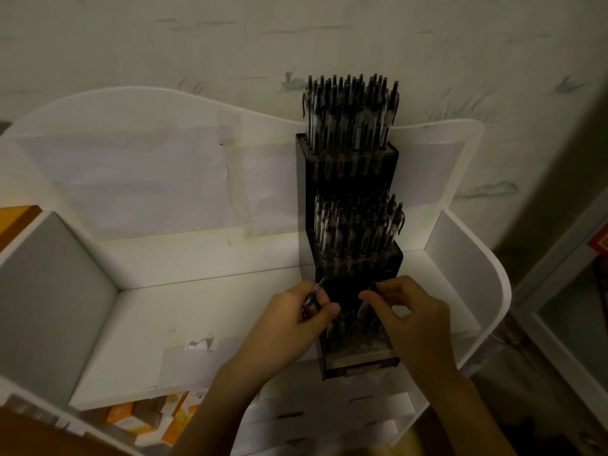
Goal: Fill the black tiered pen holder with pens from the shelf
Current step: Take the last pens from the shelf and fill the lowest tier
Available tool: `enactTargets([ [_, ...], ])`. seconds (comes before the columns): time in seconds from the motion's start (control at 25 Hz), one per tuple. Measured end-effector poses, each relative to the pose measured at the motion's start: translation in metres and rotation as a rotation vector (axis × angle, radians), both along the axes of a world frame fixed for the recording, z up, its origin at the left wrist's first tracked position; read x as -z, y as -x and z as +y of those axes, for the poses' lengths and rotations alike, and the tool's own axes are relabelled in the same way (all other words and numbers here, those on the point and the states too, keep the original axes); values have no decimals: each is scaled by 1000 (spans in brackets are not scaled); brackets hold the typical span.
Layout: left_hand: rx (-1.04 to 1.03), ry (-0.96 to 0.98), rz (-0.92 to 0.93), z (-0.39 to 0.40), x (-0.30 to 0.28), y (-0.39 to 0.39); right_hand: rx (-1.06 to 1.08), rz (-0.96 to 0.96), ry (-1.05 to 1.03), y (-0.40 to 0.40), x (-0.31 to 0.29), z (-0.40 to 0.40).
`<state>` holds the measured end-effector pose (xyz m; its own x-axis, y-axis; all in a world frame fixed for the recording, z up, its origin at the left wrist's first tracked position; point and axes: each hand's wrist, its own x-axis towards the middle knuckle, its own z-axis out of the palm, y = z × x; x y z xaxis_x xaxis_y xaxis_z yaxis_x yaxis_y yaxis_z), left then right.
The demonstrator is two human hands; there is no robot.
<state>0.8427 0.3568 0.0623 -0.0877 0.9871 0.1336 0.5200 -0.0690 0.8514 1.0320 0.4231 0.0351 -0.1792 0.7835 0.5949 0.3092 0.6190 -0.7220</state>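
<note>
A black tiered pen holder (352,225) stands right of centre on a white shelf (197,317). Its top and middle tiers are packed with upright pens (352,110). At the lowest tier, the left hand (296,320) grips a few pens (312,299); the right hand (408,311) pinches one pen (363,307). Orange boxes (148,419) lie lower left.

I see the tiered pen holder (352,179) standing on the shelf (197,311), right of centre, against its back panel (148,179); pens (350,110) fill the rear tiers.
</note>
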Motion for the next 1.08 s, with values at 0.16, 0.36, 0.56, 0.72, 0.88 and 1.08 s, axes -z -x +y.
enactTargets([
  [0.16, 0, 1, 1, 1, -1, 0, 32, -20, -29, -2, 2, 3],
  [0.36, 2, 16, -8, 2, -1, -2, 59, 1, -24, -2, 3, 2],
  [0.56, -8, 10, -8, 3, 0, -2, 65, -10, -28, -4, 4, 2],
  [0.72, -5, -1, -10, 4, 0, -2, 38, -36, -4, -1, 12, -4],
  [0.88, -3, -9, -9, 4, 1, -2, 7, -94, -26, 3, 12, -4],
  [1.08, -16, -11, -12, 4, 0, -3, -27, -294, 153, 3, 18, 0],
])
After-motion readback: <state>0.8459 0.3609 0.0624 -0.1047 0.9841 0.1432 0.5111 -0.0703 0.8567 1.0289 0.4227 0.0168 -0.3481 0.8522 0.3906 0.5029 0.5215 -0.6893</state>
